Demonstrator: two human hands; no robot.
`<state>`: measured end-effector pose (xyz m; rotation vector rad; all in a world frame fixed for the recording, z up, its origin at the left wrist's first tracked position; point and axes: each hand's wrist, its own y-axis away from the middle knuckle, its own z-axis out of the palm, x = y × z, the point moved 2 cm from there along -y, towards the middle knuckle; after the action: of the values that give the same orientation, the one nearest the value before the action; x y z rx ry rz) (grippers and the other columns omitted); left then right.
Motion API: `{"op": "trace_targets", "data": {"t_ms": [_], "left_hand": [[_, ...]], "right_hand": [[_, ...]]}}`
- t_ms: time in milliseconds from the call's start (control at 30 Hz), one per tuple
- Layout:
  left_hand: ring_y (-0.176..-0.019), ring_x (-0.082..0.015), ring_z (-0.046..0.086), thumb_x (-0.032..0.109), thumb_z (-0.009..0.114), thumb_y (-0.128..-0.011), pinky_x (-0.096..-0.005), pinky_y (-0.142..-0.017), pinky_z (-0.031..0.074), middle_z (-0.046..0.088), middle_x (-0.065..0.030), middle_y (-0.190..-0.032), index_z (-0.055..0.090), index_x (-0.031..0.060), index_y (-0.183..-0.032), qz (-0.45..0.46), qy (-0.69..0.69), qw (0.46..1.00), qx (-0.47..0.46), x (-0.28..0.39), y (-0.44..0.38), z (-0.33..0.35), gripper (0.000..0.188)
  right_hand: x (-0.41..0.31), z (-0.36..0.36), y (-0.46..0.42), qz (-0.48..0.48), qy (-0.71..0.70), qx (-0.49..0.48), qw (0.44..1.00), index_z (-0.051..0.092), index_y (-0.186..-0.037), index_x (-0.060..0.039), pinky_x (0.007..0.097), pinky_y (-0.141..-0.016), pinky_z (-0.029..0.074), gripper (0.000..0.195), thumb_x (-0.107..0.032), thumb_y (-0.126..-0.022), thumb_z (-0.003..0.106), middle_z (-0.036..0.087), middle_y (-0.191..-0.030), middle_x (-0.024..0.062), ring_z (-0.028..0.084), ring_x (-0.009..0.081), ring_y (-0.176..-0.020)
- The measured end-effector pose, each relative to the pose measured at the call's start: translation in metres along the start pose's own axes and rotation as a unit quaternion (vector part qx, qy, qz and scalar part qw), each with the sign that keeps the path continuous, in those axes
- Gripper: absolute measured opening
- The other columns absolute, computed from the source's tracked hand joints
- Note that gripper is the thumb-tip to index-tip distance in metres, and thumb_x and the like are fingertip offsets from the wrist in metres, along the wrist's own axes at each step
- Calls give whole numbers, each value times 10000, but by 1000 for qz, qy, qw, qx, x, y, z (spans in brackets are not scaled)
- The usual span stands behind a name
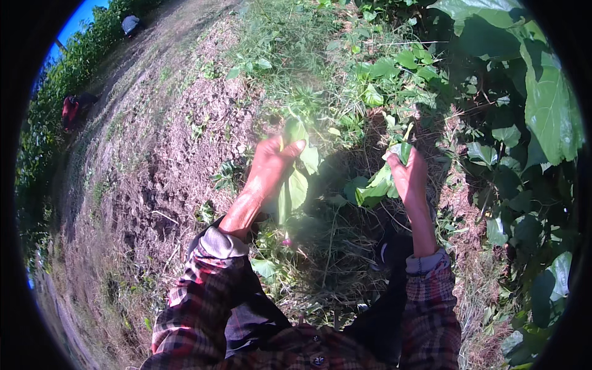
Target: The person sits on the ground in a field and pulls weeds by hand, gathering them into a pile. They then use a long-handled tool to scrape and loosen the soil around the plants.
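My left hand (273,159) is closed on a bunch of light green leaves (297,187), which hang below and to the right of its fingers. To the right, my right hand (409,173) grips other green leaves (377,188) by their stalks; some stick up past its thumb and others hang to its left. The two hands are apart, both above weedy ground. Glare and haze over the middle blur the leaves near my left hand.
Large-leaved plants (552,101) stand close along the right side. Weeds and grass (282,41) grow ahead; dry, rough soil (203,111) lies to the left. Two people, one in red (70,111) and one in a light top (131,24), are by the far left hedge. A dark shoe (393,252) is below my right hand.
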<state>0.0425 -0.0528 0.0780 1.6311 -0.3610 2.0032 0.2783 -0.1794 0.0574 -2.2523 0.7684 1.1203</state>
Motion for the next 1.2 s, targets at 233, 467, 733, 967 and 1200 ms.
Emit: {"op": "trace_targets", "data": {"t_ms": [233, 467, 733, 967, 1200], "left_hand": [[-518, -49, 473, 199, 670, -859, -232, -488, 376, 609, 15, -645, 666, 33, -814, -31, -177, 983, -25, -33, 0, 8, 173], [-724, -106, 529, 390, 599, -898, -285, -706, 446, 622, -45, -788, 636, -8, -961, -120, -173, 976, -48, -40, 4, 17, 405], [-621, -119, 556, 328, 583, -917, -258, -514, 464, 609, -43, -802, 571, 32, -1001, -129, 56, 990, 21, -49, -12, -7, 308], [-640, -99, 578, 312, 593, -914, -243, -537, 490, 645, -56, -790, 616, 37, -842, -114, 57, 992, 17, -63, -4, 22, 284], [-743, -94, 588, 264, 671, -862, -253, -665, 488, 638, 5, -864, 614, 83, -927, -119, 33, 992, -18, -76, 3, 14, 200]], "right_hand": [[-7, 45, 28, 76, -294, -296, 906, 412, -1325, -71, 357, -983, 389, 565, -217, -840, 661, 453, -1318, 100, 496, 208, -1144], [-16, 59, 30, 99, -139, -255, 952, 473, -1244, -40, 382, -904, 441, 443, -122, -837, 629, 520, -1216, 185, 544, 261, -1074], [-8, 47, 30, 40, -262, -186, 946, 587, -1066, -48, 287, -705, 447, 231, -47, -835, 585, 610, -892, 45, 550, 129, -793], [11, 82, 45, 20, -77, -313, 947, 618, -961, -28, 391, -671, 482, 393, -363, -766, 682, 640, -767, 138, 635, 273, -742], [-16, 51, 41, 37, -9, -190, 981, 624, -912, -40, 419, -739, 486, 256, -256, -777, 649, 635, -833, 172, 626, 329, -810]]}}
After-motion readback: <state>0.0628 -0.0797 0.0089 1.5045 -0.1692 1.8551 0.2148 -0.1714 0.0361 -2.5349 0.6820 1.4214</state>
